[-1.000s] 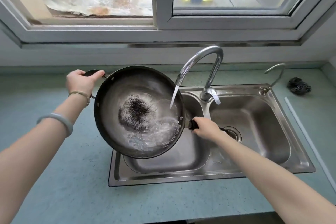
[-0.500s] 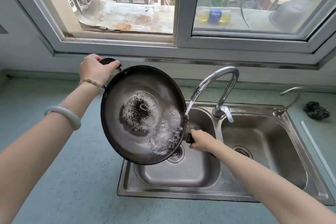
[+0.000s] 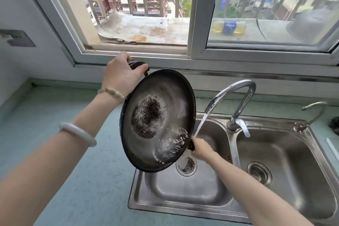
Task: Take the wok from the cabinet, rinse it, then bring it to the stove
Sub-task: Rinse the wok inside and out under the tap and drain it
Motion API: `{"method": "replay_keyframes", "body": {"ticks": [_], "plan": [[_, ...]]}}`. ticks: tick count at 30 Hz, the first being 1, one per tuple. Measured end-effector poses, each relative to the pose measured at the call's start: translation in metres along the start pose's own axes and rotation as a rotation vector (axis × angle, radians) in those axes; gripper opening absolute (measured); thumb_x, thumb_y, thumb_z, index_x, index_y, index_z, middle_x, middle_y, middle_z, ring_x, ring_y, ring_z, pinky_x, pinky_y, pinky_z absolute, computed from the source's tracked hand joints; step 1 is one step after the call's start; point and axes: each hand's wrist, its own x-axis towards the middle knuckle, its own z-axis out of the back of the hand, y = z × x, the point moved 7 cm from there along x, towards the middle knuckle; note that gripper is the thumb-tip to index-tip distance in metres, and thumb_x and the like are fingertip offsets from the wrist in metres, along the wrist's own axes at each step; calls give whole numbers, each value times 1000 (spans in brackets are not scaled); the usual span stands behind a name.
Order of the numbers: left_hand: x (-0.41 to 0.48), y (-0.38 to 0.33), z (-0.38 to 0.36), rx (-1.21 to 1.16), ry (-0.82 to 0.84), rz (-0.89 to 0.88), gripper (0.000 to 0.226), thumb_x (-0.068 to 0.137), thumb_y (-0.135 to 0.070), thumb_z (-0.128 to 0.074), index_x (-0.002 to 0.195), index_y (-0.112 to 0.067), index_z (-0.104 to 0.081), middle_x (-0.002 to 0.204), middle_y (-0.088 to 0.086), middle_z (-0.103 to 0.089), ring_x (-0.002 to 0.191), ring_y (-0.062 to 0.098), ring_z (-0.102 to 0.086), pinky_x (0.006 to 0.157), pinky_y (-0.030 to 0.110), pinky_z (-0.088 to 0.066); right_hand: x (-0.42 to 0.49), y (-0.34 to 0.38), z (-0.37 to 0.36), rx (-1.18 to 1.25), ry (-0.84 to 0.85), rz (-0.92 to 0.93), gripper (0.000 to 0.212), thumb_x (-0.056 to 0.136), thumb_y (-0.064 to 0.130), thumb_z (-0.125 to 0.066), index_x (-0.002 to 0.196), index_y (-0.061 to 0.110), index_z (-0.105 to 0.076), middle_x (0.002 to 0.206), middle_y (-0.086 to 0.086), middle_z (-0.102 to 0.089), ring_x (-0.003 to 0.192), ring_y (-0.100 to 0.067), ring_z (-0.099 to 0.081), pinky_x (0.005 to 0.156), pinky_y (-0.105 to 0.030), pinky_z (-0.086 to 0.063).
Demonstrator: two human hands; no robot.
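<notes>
A dark round wok (image 3: 157,112) with a black burnt patch in its middle hangs tilted steeply over the left basin of the steel sink (image 3: 183,205). My left hand (image 3: 122,75) grips its upper black handle. Lower down, my right hand (image 3: 201,147) grips the opposite handle at the rim. Water pools and foams in the wok's lower right part and spills toward the drain (image 3: 186,166). The tap (image 3: 236,93) runs, its stream falling just right of the wok's rim onto my right hand.
The sink has two basins; the right basin (image 3: 286,170) holds nothing. A small second tap (image 3: 311,112) stands at the sink's far right corner beside a dark scrubber (image 3: 333,124). Pale blue countertop (image 3: 64,180) lies to the left. A window (image 3: 192,24) spans the back wall.
The wok has been tipped steeper, its upper handle lifted toward the window, and the water has run to its lower right. The tap's stream now falls outside the rim. The view has tilted up.
</notes>
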Motion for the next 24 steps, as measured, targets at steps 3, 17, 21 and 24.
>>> {"method": "replay_keyframes", "body": {"ticks": [3, 17, 21, 24], "plan": [[-5, -4, -4, 25, 19, 8, 45, 83, -48, -63, 100, -10, -49, 95, 6, -59, 84, 29, -59, 78, 37, -48, 8, -3, 13, 68, -108, -1, 29, 73, 9, -54, 101, 16, -58, 102, -12, -69, 100, -35, -61, 75, -37, -48], [-30, -69, -19, 7, -14, -182, 35, 87, -39, -61, 92, -10, -42, 87, 2, -51, 77, 19, -46, 70, 27, -31, 34, -14, 6, 227, -133, -35, 26, 86, 23, -55, 105, 7, -50, 104, -20, -65, 102, -36, -60, 74, -35, -43], [-42, -74, -24, 12, -8, -227, 38, 87, -41, -60, 100, -7, -47, 90, 1, -50, 79, 19, -47, 71, 27, -33, 38, -26, 4, 243, -118, -77, 23, 85, 11, -50, 107, 5, -50, 107, -21, -65, 105, -37, -59, 79, -35, -44], [-46, -75, -26, 2, 4, -240, 33, 88, -39, -60, 97, -11, -44, 90, -2, -48, 78, 16, -44, 70, 24, -29, 34, -31, 6, 309, -140, -112, 13, 86, 13, -53, 97, 10, -47, 106, -19, -65, 103, -36, -59, 78, -33, -43]]}}
